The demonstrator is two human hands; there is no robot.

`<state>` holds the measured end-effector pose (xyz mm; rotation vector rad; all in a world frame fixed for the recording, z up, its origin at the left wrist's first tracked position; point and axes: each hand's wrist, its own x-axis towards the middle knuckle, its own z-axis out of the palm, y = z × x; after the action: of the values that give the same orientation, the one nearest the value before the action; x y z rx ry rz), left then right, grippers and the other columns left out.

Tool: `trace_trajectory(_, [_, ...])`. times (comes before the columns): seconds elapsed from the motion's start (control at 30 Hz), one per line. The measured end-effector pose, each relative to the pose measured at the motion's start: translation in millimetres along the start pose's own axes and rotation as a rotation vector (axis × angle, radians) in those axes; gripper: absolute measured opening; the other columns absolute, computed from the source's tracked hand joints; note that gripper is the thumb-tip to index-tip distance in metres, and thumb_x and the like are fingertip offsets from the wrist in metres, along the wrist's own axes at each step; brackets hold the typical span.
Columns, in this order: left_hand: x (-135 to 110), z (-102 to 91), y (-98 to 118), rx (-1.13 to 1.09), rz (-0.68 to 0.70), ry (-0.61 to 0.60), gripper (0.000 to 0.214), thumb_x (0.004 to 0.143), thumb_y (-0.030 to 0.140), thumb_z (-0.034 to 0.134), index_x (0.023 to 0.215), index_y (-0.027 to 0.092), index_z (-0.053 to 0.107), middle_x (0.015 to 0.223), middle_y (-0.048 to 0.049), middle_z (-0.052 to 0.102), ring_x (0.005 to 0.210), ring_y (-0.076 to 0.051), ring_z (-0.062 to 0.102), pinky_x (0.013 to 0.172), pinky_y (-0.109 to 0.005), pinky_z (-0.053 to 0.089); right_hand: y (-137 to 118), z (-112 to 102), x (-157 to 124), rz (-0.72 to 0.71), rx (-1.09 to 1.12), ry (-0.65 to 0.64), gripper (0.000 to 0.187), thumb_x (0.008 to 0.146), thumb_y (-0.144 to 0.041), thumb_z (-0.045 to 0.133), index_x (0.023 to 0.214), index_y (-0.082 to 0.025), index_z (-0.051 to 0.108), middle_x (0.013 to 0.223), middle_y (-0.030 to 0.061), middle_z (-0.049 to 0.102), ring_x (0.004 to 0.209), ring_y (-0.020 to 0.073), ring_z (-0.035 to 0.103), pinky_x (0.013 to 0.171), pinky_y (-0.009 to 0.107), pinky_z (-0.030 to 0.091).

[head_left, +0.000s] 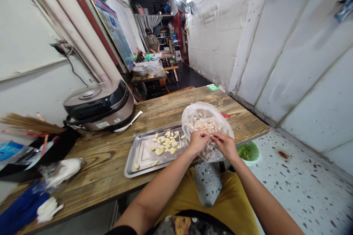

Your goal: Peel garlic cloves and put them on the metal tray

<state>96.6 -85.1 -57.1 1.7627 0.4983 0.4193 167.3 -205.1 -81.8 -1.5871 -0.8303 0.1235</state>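
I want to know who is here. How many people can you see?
2. One wears the camera, with the left hand and right hand at a plastic bag of garlic. Another person stands far down the corridor. More may be hidden.

Cramped eatery back kitchen: rice cooker point(100, 104), skewers point(30, 125), steel tray point(138, 158) of peeled garlic point(167, 143).

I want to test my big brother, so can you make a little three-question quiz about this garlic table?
1. True or false: the peeled cloves lie on a metal tray.
2. What do the left hand and right hand touch? A) plastic bag B) rice cooker C) white spoon
3. What stands on the table left of the tray?

Key: 1 true; 2 A; 3 the rice cooker.
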Motion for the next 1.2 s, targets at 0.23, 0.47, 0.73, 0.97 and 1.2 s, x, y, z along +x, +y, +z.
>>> trace_trajectory(0.23, [2,1.8,8,-0.114,-0.074,-0.014,0.013,0.065,0.02,0.055,0.065,0.011,0.065,0.057,-0.001,0.063,0.048,-0.009,0.053,0.05,-0.018,0.041,3,6,3,0.377,0.618,0.071,0.028,0.061,-0.034,0.072,0.084,-0.02,0.064,0.064,-0.0013,0.064,0.054,0.0123,0.057,0.053,0.026,0.049])
trace_trajectory(0.47, [4,-4.4,-4,0.295,0.11,0.051,0.016,0.069,0.022,0.053,0.066,0.014,0.066,0.062,-0.0009,0.065,0.058,-0.012,0.057,0.056,-0.021,0.042,2,-4,5,0.522,0.887,0.131,0.023,0.062,-0.027,0.073,0.082,-0.021,0.064,0.076,0.0,0.066,0.056,0.0079,0.056,0.048,0.019,0.047])
trace_trajectory(0.73, [-1,-1.2,4,0.321,0.421,0.018,0.025,0.077,0.013,0.05,0.093,0.02,0.068,0.095,-0.0045,0.068,0.09,-0.015,0.059,0.085,-0.029,0.044,3,2,1,0.421,0.733,0.053,0.03,0.063,-0.032,0.071,0.09,-0.021,0.066,0.072,0.0002,0.063,0.057,0.0097,0.055,0.051,0.022,0.047])
trace_trajectory(0.97, [-3,-4.6,11,0.243,0.447,-0.011,0.019,0.08,0.02,0.052,0.086,0.019,0.07,0.084,-0.003,0.07,0.078,-0.014,0.063,0.077,-0.026,0.047,2,4,1,0.275,0.455,0.057,0.029,0.069,-0.035,0.065,0.094,-0.02,0.066,0.063,-0.0012,0.061,0.052,0.0108,0.053,0.055,0.026,0.046])
trace_trajectory(1.2, [-4,-6.8,14,0.411,0.491,-0.077,0.023,0.081,0.017,0.047,0.086,0.019,0.069,0.082,-0.004,0.069,0.076,-0.015,0.061,0.075,-0.026,0.046,4,0,0,0.11,0.216,0.038,0.027,0.074,-0.036,0.058,0.095,-0.022,0.067,0.074,0.0018,0.063,0.055,0.012,0.055,0.059,0.028,0.048])
